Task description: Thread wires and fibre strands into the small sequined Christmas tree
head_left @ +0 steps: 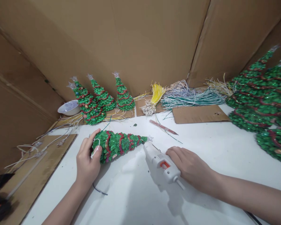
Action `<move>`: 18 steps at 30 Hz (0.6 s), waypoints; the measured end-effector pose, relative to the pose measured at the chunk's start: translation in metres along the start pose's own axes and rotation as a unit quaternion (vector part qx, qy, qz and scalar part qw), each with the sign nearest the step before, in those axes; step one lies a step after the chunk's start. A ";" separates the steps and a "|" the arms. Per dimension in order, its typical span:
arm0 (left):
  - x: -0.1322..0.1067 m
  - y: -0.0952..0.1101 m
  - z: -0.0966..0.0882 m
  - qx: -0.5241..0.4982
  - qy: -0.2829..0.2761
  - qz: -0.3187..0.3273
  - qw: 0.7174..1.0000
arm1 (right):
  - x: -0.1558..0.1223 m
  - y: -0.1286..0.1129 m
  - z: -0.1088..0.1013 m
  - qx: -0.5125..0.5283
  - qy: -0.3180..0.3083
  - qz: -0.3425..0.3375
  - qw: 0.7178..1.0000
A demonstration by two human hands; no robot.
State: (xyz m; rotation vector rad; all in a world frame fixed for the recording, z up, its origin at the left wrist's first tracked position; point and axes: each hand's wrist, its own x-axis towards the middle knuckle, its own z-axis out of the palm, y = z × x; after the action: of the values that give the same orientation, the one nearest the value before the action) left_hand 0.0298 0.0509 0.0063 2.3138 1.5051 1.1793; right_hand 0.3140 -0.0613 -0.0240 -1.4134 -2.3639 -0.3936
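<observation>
A small green Christmas tree [118,143] with red garlands is held on its side above the white table. My left hand [89,156] grips it by the base, fingers behind and thumb in front, beside a loop of white wire. A clear star [150,138] tips the tree, pointing right. My right hand [188,165] is wrapped round a white glue gun [162,162], a glue stick poking out of its rear. The gun's nozzle is at the tree's top, just below the star; whether they touch I cannot tell.
Behind stand several small trees [124,97] and a white bowl [69,107]. Bundles of yellow wires [157,93] and green wires [201,97] lie near a cardboard piece [200,114]. A red marker-like stick [163,127] lies mid-table. Larger trees [260,90] stand right; cardboard walls enclose the table.
</observation>
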 end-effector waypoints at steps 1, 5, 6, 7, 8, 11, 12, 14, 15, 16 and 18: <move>0.000 0.000 0.000 0.001 -0.001 -0.001 1.000 | 0.000 0.000 0.001 0.000 -0.001 0.002 1.000; 0.001 0.002 -0.001 0.008 -0.003 -0.001 1.000 | -0.002 0.002 0.001 0.016 -0.004 0.025 1.000; 0.001 0.002 -0.002 0.011 -0.003 -0.001 1.000 | -0.002 0.003 -0.001 0.029 -0.001 0.034 0.999; 0.001 0.001 -0.001 0.014 -0.002 -0.001 1.000 | -0.003 0.004 -0.004 0.049 0.002 0.042 0.998; 0.001 0.001 -0.001 0.016 -0.001 -0.001 1.000 | -0.003 0.005 -0.007 0.076 0.005 0.048 0.996; 0.001 -0.002 -0.001 0.018 -0.004 0.004 1.000 | -0.008 0.013 -0.019 0.164 0.024 0.088 0.982; 0.001 -0.003 -0.001 0.016 -0.007 0.006 1.000 | -0.011 0.017 -0.022 0.182 0.039 0.128 0.974; 0.002 -0.005 -0.002 0.008 -0.015 0.012 1.000 | -0.017 0.030 -0.026 0.200 0.055 0.256 0.944; 0.003 -0.006 -0.002 0.004 -0.019 0.014 1.000 | -0.020 0.039 -0.027 0.206 0.047 0.329 0.921; 0.004 -0.008 -0.003 -0.001 -0.024 0.018 1.000 | -0.023 0.048 -0.026 0.204 0.023 0.393 0.896; 0.006 -0.010 -0.005 -0.013 -0.036 0.026 0.999 | -0.028 0.067 -0.025 0.207 -0.019 0.479 0.853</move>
State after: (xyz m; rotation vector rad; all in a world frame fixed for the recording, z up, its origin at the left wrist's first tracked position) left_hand 0.0207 0.0594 0.0077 2.3662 1.4062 1.1088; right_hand 0.3899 -0.0626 -0.0101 -2.0964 -1.3391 0.3944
